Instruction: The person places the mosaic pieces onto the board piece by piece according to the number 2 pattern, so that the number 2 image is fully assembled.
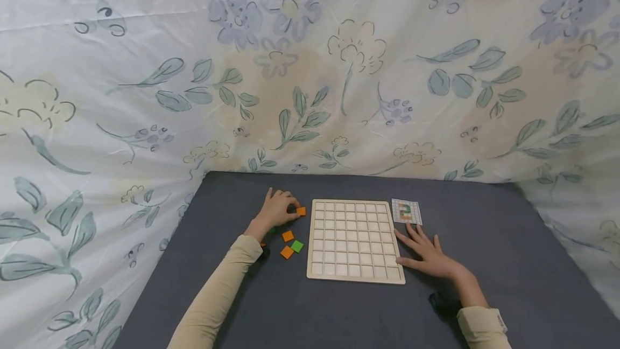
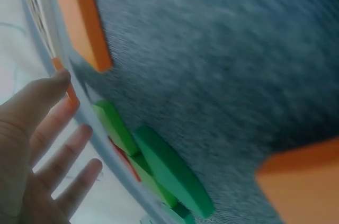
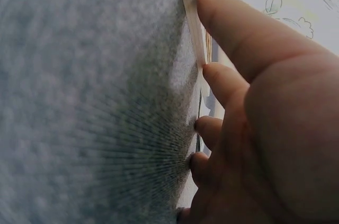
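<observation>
Pinching an orange tile in the left hand, just left of the grid board, with the right hand spread against its right edge, apparently at the pick-up step, next calling for level seating inside the grid.

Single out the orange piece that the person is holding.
The orange piece pinched between thumb and finger of the left hand, closest to the gridded board; the other orange pieces lie on the dark tabletop, none of them held.
</observation>
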### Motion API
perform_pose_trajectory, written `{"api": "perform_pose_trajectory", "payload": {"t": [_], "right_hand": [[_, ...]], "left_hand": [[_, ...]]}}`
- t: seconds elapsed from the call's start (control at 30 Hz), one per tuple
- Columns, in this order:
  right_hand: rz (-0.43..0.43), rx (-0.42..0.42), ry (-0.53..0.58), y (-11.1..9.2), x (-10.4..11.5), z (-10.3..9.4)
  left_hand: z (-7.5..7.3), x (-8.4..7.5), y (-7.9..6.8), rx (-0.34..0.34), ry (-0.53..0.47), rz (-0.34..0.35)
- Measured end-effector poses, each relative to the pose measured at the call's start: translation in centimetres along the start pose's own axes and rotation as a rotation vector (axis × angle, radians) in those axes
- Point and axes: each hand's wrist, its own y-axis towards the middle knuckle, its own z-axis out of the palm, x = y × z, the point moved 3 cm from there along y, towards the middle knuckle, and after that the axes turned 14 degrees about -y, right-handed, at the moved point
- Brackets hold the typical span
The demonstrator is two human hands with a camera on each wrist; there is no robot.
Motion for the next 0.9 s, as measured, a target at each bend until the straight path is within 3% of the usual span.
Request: {"api": "perform_pose_trajectory", "payload": {"t": [0.27,0.9], "right_hand": [[0.018,0.017,0.000,0.1,-0.1,-0.2],[0.020,0.034,0.029,0.0,0.0,0.1]], "left_hand": [[0.1,-1.3,0.6,-0.009,-0.004,0.043],[0.7,-5.6,2.3,0.044,-0.053,0.151]]}}
